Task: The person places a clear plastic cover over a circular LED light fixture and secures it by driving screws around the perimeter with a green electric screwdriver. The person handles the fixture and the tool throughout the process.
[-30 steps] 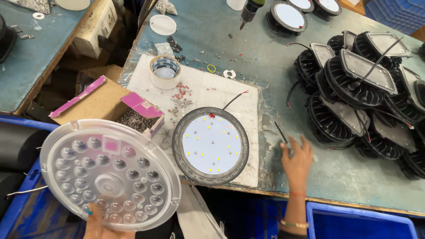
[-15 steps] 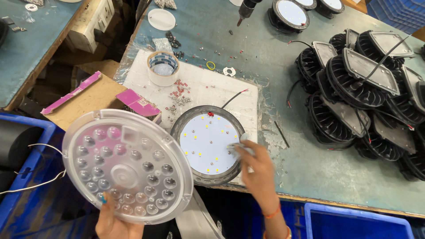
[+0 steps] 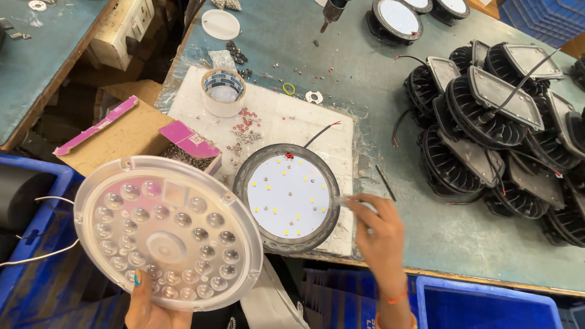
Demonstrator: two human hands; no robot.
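**Lens cover in left hand, right hand at lamp rim**

Nearest: left hand [image 3: 146, 304] grips the lower edge of a round clear lens cover [image 3: 167, 231], studded with domed lenses, held tilted off the bench edge, above the blue bins [image 3: 36, 268]. Fingers closed on the rim; thumb side hidden behind the plastic.

Right hand [image 3: 381, 234], orange band at the wrist, reaches to the right rim of the round lamp body [image 3: 287, 198]. Fingertips pinch narrowly around something small and silvery at the rim; cannot tell what it is. The lamp body lies flat on a white foam pad [image 3: 274, 122], white LED board facing up, a red-and-black wire leading off its top edge.

Left of the lamp: open cardboard box [image 3: 192, 152] with a purple flap, holding a heap of small dark screws. Loose screws and red bits are scattered on the pad just beyond.

Further: roll of tape [image 3: 223, 91] standing on the pad's far corner. A white round lid [image 3: 220, 24] rests on the green bench [image 3: 365, 73].

Right side: pile of black finned lamp housings [image 3: 493, 134], stacked and overlapping. Far edge: finished lamps [image 3: 396, 18], faces up.
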